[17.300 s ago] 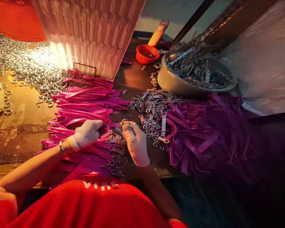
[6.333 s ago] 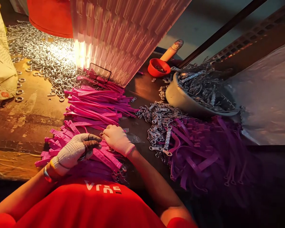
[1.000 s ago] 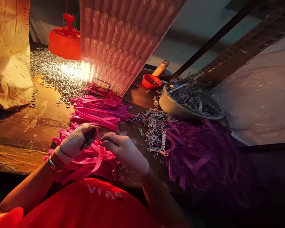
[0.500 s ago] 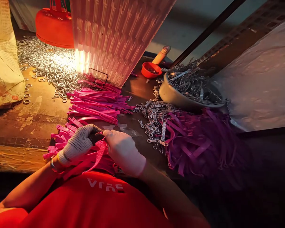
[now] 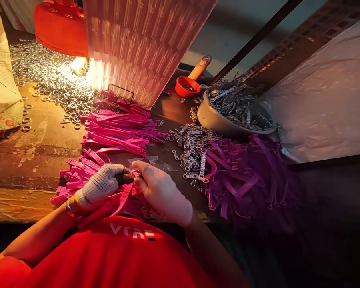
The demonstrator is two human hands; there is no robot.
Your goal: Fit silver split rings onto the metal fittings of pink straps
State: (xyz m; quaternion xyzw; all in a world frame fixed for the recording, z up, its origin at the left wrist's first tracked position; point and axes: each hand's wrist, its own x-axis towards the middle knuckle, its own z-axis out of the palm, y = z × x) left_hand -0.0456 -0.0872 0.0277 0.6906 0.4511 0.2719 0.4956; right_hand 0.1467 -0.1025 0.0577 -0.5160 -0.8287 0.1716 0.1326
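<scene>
My left hand [image 5: 103, 184], in a white dotted glove with dark fingertips, is closed on a pink strap [image 5: 125, 198] whose tail hangs down towards my shirt. At the strap's upper end, my right hand [image 5: 165, 192], in a plain white glove, pinches with thumb and forefinger. A small shiny piece seems to sit between the fingertips, too small to make out. Under and beside my left hand lies a pile of pink straps [image 5: 73, 176]. Farther back rests another stack of pink straps [image 5: 114, 138].
Metal rings [image 5: 69, 92] are heaped beneath a red lamp [image 5: 61, 30], beside a ribbed plastic sheet [image 5: 147, 48]. At right stand a bowl of metal chain pieces [image 5: 217, 120] and a small red cup [image 5: 183, 89], near loose metal links [image 5: 192, 150] and purple straps [image 5: 246, 180].
My right hand has shifted slightly right and its thumb and forefinger have parted a little at the strap's end. My left hand keeps its hold. The whole view has shifted slightly.
</scene>
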